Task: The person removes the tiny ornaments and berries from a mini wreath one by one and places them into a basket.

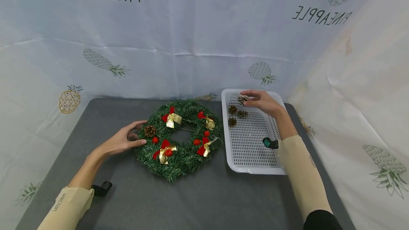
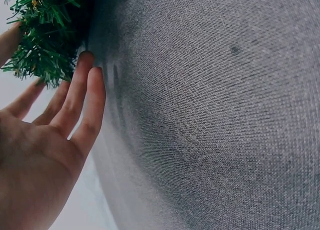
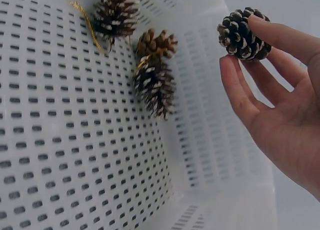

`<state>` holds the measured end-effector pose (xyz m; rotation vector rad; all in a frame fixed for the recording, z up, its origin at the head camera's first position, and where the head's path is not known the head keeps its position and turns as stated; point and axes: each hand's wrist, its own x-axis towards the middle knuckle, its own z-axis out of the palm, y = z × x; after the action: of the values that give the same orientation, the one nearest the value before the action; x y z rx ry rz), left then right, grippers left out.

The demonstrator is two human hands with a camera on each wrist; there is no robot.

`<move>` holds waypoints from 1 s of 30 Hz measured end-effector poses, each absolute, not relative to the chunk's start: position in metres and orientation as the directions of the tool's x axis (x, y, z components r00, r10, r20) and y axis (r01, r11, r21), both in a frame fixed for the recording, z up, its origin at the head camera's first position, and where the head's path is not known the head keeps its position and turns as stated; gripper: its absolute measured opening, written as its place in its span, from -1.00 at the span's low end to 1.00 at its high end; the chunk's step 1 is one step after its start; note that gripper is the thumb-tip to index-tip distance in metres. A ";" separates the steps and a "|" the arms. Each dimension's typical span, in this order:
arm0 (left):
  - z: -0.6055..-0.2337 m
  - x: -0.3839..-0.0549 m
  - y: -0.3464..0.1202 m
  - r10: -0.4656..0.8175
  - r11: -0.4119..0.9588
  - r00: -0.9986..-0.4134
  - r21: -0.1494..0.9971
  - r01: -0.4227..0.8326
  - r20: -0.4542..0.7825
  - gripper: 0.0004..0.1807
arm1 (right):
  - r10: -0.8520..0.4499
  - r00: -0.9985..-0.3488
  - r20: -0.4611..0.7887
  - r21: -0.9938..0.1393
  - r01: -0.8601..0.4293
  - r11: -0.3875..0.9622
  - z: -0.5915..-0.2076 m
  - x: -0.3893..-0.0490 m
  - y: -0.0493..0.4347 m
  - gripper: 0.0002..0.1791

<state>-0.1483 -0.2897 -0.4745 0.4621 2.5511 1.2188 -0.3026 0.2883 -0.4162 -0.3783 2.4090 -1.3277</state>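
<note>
A green wreath lies on the grey table, trimmed with red and gold bows, red berries and a brown pine cone. My left hand rests at the wreath's left edge; in the left wrist view its fingers are loosely extended along the greenery. Between thumb and fingertips, my right hand pinches a white-tipped pine cone over the far part of a white perforated basket. Several more pine cones sit in the basket, among them one with white tips and a gold cord.
The grey table extends in front of the wreath and basket. A white pineapple-print cloth hangs right behind the table and along its sides. Black straps project from both wrists.
</note>
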 end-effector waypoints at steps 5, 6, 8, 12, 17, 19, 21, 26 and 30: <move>-0.473 -0.148 -0.290 0.399 0.594 -0.910 0.787 0.167 -0.108 -0.14 | -0.376 -0.905 -0.202 -0.850 -0.029 0.526 -0.422 -0.303 0.297 -0.34; -0.473 -0.148 -0.289 0.400 0.593 -0.910 0.788 0.167 -0.108 -0.14 | -0.370 -0.906 -0.204 -0.852 -0.022 0.522 -0.424 -0.303 0.299 -0.34; -0.473 -0.148 -0.289 0.401 0.590 -0.910 0.790 0.166 -0.108 -0.13 | -0.360 -0.909 -0.208 -0.857 -0.009 0.516 -0.426 -0.303 0.302 -0.34; -0.473 -0.148 -0.289 0.402 0.588 -0.909 0.792 0.166 -0.107 -0.13 | -0.351 -0.911 -0.214 -0.856 0.002 0.517 -0.429 -0.302 0.309 -0.36; -0.474 -0.148 -0.290 0.402 0.588 -0.909 0.791 0.170 -0.105 -0.13 | -0.353 -0.906 -0.235 -0.851 0.017 0.524 -0.430 -0.300 0.315 -0.38; -0.475 -0.148 -0.290 0.402 0.588 -0.910 0.791 0.170 -0.104 -0.13 | -0.353 -0.903 -0.246 -0.849 0.025 0.528 -0.431 -0.300 0.317 -0.38; -0.475 -0.148 -0.290 0.401 0.589 -0.910 0.790 0.171 -0.103 -0.13 | -0.350 -0.901 -0.257 -0.842 0.031 0.539 -0.432 -0.300 0.319 -0.37; -0.475 -0.148 -0.290 0.401 0.591 -0.911 0.788 0.172 -0.101 -0.14 | -0.338 -0.892 -0.300 -0.809 0.050 0.585 -0.435 -0.301 0.323 -0.37; -0.475 -0.149 -0.289 0.402 0.589 -0.910 0.789 0.176 -0.098 -0.14 | -0.328 -0.890 -0.317 -0.804 0.069 0.590 -0.438 -0.302 0.326 -0.36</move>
<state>-0.1485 -0.2894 -0.4754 0.4755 2.5543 1.2255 -0.3021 0.3256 -0.4380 -0.2067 2.3851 -1.2331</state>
